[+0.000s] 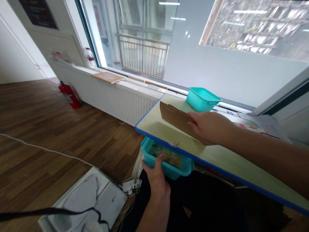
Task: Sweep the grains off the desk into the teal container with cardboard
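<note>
My left hand [156, 178] grips the near wall of a teal plastic container [177, 172], its thumb over the rim. The container sits just under the table's edge, with small yellowish grains [169, 158] on its bottom. In my right hand [207, 125] is a strip of brown cardboard [175, 119], raised above the table top [152, 124]. A small pile of pale crumbs or grains [175, 143] lies at the blue table edge, right above the container. A second teal container [202, 98] stands farther back on the table, beyond my right hand.
Behind the table runs a window with a white radiator [135, 101] below it, a wooden board [107, 77] on the sill. A red fire extinguisher [70, 95] stands on the floor at left. A white box [89, 193], a power strip [131, 186] and cables lie near my legs.
</note>
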`<state>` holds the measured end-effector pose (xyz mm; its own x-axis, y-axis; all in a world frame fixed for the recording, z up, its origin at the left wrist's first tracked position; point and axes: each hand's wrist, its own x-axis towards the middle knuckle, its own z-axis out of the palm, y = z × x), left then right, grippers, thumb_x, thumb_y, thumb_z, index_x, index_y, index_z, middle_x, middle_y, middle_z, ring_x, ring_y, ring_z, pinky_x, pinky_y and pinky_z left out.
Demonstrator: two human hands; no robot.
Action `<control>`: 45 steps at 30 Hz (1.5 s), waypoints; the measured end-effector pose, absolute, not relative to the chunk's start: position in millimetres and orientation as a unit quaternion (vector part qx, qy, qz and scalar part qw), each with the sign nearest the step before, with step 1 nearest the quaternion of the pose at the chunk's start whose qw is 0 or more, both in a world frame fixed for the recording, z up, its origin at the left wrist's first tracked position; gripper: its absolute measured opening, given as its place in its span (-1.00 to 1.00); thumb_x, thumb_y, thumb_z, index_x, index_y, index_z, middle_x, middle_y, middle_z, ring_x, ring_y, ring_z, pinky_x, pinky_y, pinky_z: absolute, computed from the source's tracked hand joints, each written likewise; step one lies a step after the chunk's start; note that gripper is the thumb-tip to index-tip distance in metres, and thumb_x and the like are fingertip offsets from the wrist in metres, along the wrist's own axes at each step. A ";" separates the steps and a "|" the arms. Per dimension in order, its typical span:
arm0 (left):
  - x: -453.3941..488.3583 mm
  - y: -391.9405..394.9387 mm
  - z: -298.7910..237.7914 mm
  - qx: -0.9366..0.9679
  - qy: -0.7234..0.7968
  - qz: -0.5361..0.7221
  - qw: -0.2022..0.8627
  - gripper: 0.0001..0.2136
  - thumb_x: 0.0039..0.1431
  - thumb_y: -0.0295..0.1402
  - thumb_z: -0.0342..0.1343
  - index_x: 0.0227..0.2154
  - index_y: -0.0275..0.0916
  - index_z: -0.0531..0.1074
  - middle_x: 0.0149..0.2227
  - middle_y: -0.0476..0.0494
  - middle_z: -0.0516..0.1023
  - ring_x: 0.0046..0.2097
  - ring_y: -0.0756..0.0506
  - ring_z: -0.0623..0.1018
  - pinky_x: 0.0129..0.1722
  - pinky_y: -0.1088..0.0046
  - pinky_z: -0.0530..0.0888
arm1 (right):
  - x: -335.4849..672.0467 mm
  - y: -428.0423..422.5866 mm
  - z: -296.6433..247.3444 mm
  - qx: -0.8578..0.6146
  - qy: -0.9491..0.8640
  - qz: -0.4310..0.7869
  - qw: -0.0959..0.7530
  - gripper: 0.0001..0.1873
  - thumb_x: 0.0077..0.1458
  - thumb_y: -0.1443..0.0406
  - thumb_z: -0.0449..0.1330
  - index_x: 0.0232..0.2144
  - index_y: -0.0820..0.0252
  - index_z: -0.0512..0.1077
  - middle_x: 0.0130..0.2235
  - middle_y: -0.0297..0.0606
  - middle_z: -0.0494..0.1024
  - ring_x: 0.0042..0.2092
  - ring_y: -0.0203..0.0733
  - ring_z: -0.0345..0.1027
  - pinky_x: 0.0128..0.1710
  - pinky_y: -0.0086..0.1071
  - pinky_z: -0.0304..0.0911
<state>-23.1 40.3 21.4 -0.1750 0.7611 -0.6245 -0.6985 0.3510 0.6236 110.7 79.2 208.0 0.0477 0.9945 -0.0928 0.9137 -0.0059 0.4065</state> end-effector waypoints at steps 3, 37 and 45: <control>-20.5 40.9 22.2 0.027 0.516 0.563 0.645 -0.30 0.02 -0.34 0.31 0.21 -0.05 0.13 -0.04 -0.13 0.51 -0.17 -0.11 0.57 -0.19 0.29 0.55 | 105.2 79.3 208.4 0.697 0.685 0.102 0.185 -0.62 0.27 0.18 -0.14 -0.07 0.19 0.38 -0.24 -0.01 0.59 -0.26 0.03 0.49 -0.43 -0.31 0.09; -26.6 39.8 22.0 0.027 0.514 0.556 0.652 -0.30 -0.01 -0.37 0.31 0.19 -0.08 0.16 -0.03 -0.16 0.51 -0.13 -0.13 0.58 -0.11 0.23 0.53 | 55.7 45.6 208.4 0.687 0.717 0.072 0.093 -0.61 0.01 0.16 0.02 -0.15 -0.22 0.52 -0.39 -0.26 0.61 -0.39 -0.05 0.44 -0.48 -0.24 0.21; -28.3 38.8 26.6 0.016 0.516 0.554 0.653 -0.31 0.01 -0.39 0.29 0.20 -0.07 0.14 -0.06 -0.16 0.52 -0.17 -0.13 0.59 -0.18 0.24 0.56 | 41.9 40.2 212.5 0.676 0.718 0.122 0.108 -0.66 0.01 0.20 -0.01 -0.29 -0.23 0.53 -0.46 -0.36 0.59 -0.44 -0.16 0.43 -0.52 -0.31 0.19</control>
